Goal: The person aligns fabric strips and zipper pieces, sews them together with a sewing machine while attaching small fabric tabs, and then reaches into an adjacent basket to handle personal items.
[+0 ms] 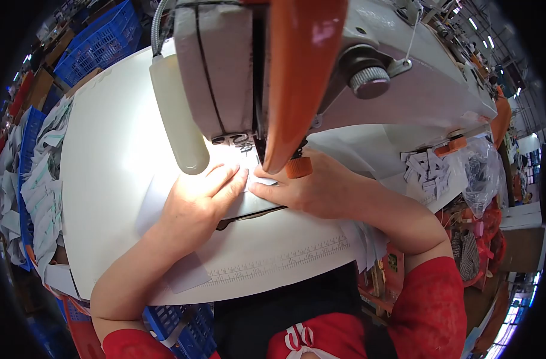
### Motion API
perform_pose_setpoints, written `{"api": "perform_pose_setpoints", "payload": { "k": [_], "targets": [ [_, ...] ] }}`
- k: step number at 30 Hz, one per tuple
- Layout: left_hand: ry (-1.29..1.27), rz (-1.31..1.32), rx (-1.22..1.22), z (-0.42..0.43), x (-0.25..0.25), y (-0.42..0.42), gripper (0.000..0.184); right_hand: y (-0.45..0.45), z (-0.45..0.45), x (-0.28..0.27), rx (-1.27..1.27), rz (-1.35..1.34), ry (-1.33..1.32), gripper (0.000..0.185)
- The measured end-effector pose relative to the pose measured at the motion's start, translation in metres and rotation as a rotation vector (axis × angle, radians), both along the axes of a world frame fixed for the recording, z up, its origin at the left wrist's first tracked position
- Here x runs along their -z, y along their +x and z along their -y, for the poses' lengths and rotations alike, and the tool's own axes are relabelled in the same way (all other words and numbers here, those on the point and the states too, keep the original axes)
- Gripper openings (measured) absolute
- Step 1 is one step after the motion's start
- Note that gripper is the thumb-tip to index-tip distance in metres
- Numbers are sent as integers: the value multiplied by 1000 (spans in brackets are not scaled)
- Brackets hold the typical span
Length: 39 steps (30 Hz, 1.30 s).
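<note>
- Orange cover (306, 78) of the sewing machine (404, 99) stands nearest the camera; the needle cannot be made out behind it.
- White piece (265, 180) located below the machine head, at the right fingertips, over the metal plate (255, 205).
- Left hand (195, 197): palm down, fingers extended toward the piece, not clenched. Glare from the lamp (178, 116) washes out the tips; pressing or pinching cannot be told.
- Right hand (315, 184): thumb and forefinger at either side of the piece. Grasp or light pressure cannot be confirmed.
- Step in hand, as judged: lining up or guiding the piece at the machine.
- Next move, as judged, calls for the piece flat, even guidance from both hands, and fingertips clear of the needle area.
- Also noted: small pieces (428, 170) heaped on the counter (99, 191), right side, beside a plastic bag (482, 173).
</note>
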<state>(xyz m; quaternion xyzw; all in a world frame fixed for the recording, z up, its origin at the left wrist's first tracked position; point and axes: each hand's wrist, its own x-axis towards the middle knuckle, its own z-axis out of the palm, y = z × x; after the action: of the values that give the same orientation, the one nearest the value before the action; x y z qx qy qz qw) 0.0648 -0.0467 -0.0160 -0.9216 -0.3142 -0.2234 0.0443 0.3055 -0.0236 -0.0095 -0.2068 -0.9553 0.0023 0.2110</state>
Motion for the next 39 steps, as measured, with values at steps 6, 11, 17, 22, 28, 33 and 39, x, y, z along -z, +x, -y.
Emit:
{"api": "perform_pose_setpoints", "payload": {
  "k": [6, 11, 17, 22, 28, 33, 39],
  "targets": [
    [-1, 25, 3, -6, 0, 3, 32, 4, -4, 5, 37, -49, -3, 8],
    [-22, 31, -14, -7, -6, 6, 32, 5, -8, 7, 53, -45, 52, 6],
    [11, 21, 45, -8, 2, -3, 28, 6, -14, 6, 34, -48, 41, 4],
    [45, 20, 29, -12, 3, -4, 23, 5, -14, 0, 60, -82, 87, 4],
    [-35, 66, -13, -14, 3, -5, 20, 8, -22, 7, 44, -31, 9, 5],
    [-39, 59, -18, -15, 1, -7, 16, 8, -25, -2, -15, -68, 7, 8],
    [-656, 402, -265, -20, -9, 2, 16, 16, -24, -21, 156, 73, -424, 9]
  ]
}}
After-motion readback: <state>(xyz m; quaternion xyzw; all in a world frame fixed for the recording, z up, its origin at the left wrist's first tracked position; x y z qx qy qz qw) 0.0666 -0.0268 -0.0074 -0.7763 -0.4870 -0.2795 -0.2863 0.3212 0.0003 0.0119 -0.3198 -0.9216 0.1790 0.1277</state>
